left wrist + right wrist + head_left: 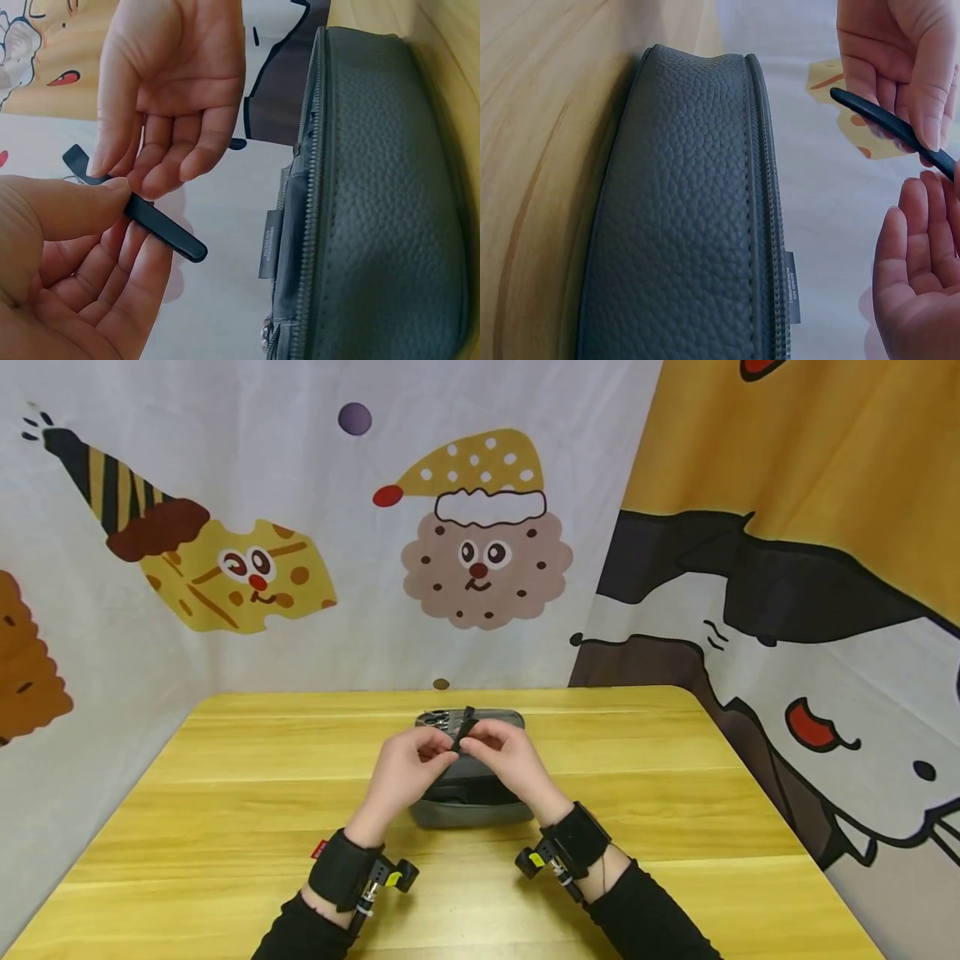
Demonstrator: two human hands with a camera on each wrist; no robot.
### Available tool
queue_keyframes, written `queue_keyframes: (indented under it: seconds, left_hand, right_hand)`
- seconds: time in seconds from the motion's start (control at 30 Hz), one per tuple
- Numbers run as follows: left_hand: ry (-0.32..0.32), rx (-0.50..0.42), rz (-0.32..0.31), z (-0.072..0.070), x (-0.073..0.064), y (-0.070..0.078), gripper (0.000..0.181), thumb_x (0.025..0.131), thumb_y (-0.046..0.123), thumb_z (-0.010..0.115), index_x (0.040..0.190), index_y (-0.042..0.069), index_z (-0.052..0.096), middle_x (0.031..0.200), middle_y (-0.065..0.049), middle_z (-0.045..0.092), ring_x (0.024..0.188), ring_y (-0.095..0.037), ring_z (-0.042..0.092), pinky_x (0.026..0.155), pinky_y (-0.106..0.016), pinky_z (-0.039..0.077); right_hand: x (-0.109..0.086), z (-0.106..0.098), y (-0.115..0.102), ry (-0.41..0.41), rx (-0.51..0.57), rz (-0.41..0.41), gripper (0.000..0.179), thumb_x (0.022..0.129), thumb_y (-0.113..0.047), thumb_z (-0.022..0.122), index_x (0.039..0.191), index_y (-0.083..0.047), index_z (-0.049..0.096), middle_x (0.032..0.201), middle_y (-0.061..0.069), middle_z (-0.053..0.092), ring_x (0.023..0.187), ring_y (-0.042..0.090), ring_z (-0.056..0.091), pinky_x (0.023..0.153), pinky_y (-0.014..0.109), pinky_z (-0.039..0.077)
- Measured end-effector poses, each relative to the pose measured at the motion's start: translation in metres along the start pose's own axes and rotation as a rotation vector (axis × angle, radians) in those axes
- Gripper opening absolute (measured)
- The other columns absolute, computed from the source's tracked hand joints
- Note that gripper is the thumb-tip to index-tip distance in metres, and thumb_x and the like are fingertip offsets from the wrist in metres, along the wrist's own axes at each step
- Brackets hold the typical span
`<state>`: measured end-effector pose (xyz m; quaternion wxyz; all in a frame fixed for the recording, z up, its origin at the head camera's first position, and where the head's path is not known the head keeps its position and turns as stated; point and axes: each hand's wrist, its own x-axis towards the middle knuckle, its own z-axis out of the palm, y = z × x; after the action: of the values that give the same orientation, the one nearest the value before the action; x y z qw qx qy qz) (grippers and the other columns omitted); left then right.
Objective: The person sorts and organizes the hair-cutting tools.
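A slim, flat black bar with rounded ends (169, 231) is held in the air between both hands, over an open grey case (472, 815). My left hand (401, 770) pinches it between thumb and fingers near its middle. At the other end, the thumb and a finger of my right hand (519, 758) grip it, that hand's remaining fingers loosely bent in the left wrist view. What kind of tool the bar is, I cannot tell. Pebbled grey sides and a zip (769, 187) mark the case. Part of its inside is hidden behind the hands.
Shiny metal implements (435, 719) sit in the upper left of the case. A small black label (271, 244) sticks out at its zip edge. Under everything lies a wood-grain table (247, 777), with a cartoon-printed curtain (300, 468) behind it.
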<state>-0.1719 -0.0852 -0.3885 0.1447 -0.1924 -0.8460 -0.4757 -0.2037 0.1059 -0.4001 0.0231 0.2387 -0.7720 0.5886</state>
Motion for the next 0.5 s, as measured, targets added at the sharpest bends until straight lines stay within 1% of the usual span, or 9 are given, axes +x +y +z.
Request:
queue_keyframes:
  seconds: [0.13, 0.27, 0.4, 0.5]
  left_hand:
    - [0.005, -0.008, 0.003, 0.0025, -0.0005, -0.0014, 0.011, 0.085, 0.005, 0.078, 0.094, 0.010, 0.072, 0.086, 0.000, 0.066, 0.075, -0.014, 0.062, 0.069, -0.033, 0.054]
    - [0.007, -0.015, 0.002, 0.0023, -0.0016, -0.0017, 0.012, 0.086, 0.005, 0.077, 0.096, 0.011, 0.073, 0.088, 0.000, 0.067, 0.077, -0.015, 0.064, 0.071, -0.033, 0.055]
    - [0.011, -0.029, -0.022, -0.0009, -0.0027, -0.0027, 0.012, 0.088, 0.006, 0.076, 0.099, 0.010, 0.074, 0.090, 0.000, 0.069, 0.079, -0.015, 0.065, 0.072, -0.032, 0.056]
    - [0.022, -0.024, -0.043, -0.0040, -0.0029, -0.0061, 0.012, 0.088, 0.007, 0.076, 0.100, 0.008, 0.074, 0.091, -0.001, 0.070, 0.079, -0.015, 0.065, 0.072, -0.032, 0.056]
  right_hand:
    - [0.0006, 0.0013, 0.0000, 0.011, 0.015, 0.018, 0.012, 0.097, -0.015, 0.066, 0.095, -0.003, 0.069, 0.095, 0.007, 0.069, 0.086, 0.026, 0.064, 0.078, 0.032, 0.053]
    - [0.0015, 0.0020, 0.0000, 0.023, 0.053, 0.035, 0.013, 0.097, -0.010, 0.064, 0.096, 0.002, 0.068, 0.098, 0.014, 0.069, 0.092, 0.033, 0.066, 0.082, 0.032, 0.055]
    - [0.0025, 0.0010, -0.0012, 0.034, 0.080, 0.048, 0.012, 0.097, -0.002, 0.062, 0.098, 0.009, 0.067, 0.105, 0.022, 0.068, 0.097, 0.037, 0.067, 0.086, 0.034, 0.056]
    - [0.0026, -0.0007, -0.0022, 0.038, 0.077, 0.062, 0.012, 0.097, 0.001, 0.060, 0.099, 0.011, 0.066, 0.110, 0.024, 0.068, 0.098, 0.039, 0.066, 0.087, 0.035, 0.056]
